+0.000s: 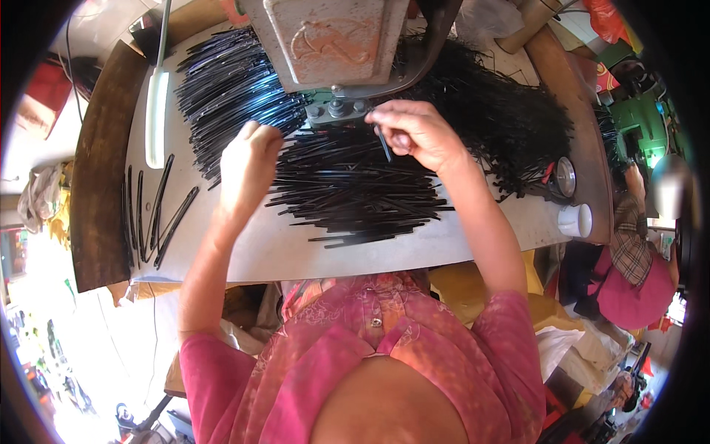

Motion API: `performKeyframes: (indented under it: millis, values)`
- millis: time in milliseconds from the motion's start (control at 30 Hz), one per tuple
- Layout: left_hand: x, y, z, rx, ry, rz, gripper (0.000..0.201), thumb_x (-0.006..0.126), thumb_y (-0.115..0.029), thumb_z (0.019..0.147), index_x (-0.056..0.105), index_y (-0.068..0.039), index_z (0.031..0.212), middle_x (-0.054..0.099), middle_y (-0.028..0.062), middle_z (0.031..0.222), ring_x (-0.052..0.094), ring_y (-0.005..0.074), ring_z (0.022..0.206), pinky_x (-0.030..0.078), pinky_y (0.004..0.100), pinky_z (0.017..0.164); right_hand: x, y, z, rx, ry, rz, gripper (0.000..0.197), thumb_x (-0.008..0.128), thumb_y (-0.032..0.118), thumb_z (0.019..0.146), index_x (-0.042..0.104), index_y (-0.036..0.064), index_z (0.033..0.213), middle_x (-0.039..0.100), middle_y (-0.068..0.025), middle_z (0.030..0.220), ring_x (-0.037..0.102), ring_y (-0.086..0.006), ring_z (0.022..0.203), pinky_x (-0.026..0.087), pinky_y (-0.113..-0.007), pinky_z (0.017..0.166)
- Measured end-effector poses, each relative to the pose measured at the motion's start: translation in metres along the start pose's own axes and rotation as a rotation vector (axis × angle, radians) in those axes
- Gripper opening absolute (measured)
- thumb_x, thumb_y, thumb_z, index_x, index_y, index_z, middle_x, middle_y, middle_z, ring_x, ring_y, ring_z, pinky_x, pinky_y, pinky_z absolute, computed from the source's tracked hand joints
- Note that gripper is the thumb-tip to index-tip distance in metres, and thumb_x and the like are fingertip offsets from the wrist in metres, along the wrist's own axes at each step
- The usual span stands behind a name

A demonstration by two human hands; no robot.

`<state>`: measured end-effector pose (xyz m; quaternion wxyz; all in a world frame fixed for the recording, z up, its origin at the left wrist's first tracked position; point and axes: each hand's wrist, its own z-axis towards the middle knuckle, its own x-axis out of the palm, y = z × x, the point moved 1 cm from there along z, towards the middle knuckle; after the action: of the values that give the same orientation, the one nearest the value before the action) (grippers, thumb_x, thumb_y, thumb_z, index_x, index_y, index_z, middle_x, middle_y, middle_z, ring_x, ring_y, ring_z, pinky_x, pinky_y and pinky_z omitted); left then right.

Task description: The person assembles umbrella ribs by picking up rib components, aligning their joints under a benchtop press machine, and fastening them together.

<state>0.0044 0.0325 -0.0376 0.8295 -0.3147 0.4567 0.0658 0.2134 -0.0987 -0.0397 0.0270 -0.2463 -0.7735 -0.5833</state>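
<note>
My right hand (418, 132) is pinched at the front of the grey metal machine (336, 44), beside its bolted plate (337, 109). A short thin dark strip (384, 145) hangs down from its fingers. My left hand (253, 157) is closed, fingers curled toward the machine, at the edge of the left pile of black strips (229, 96); what it holds, if anything, is hidden. Between both hands lies a middle heap of long black strips (355, 185). A tangled dark pile of thinner pieces (503, 111) spreads right of the machine.
A lit tube lamp (157, 118) hangs at the left above several separate black strips (155, 222). A white cup (574, 220) and a round glass-like container (563, 177) stand near the right edge. The table has a raised wooden rim (103, 177). Another person (640, 274) sits at far right.
</note>
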Motion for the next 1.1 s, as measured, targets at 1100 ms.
performKeyframes:
  millis: [1100]
  values:
    - [0.011,-0.032,0.007,0.021,0.050,-0.172,0.022,0.051,0.001,0.080,0.058,0.000,0.101,0.048,0.0147,0.073,0.049,0.0290,0.064,0.040,0.0348,0.058,0.028,-0.012,0.012,-0.309,-0.322,0.422,0.015,0.050,0.002,0.083,0.051,-0.0092,0.094,0.057,-0.0204,0.093,0.060,-0.0299,0.087,0.050,-0.040,0.080]
